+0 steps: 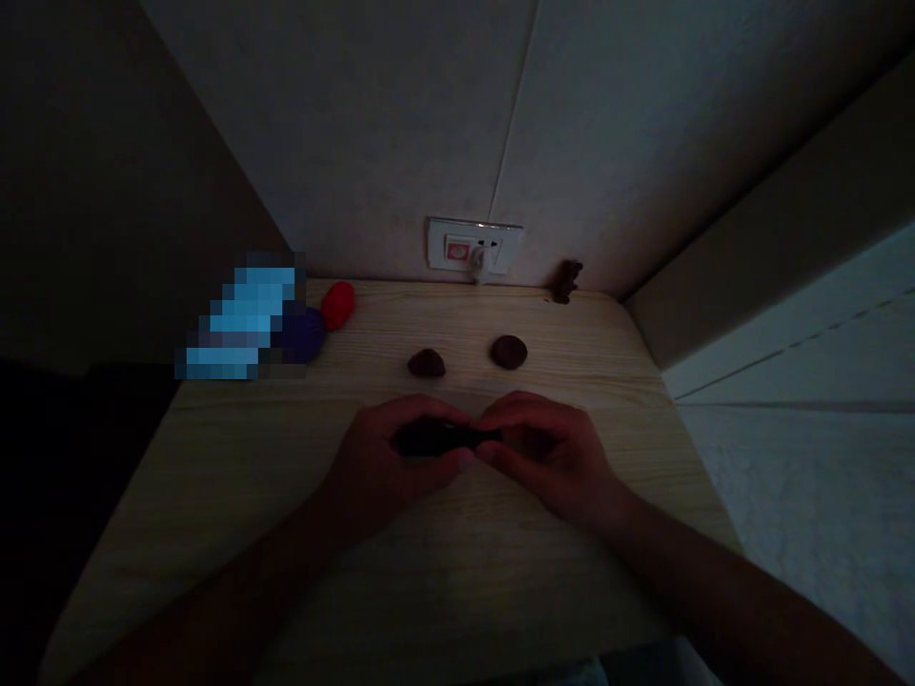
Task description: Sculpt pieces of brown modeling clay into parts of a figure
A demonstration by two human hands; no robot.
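In the dim light, my left hand (386, 457) is curled around a dark, elongated piece (433, 438) that looks like modelling clay. My right hand (550, 453) pinches the narrow right end of the same piece between thumb and fingers. The fingertips of both hands meet near the middle, above the wooden table (457, 572). Just beyond my hands lie a small brown lump (427, 363) and a flattened round brown disc (509, 353). Fine detail of the held piece is lost in shadow.
A dark brown lumpy figure (567, 282) stands at the back right by the wall. At the back left are a red lump (338, 305), a dark blue ball (303, 335) and a blurred bright rectangle (243, 319). A wall socket (474, 246) holds a white plug.
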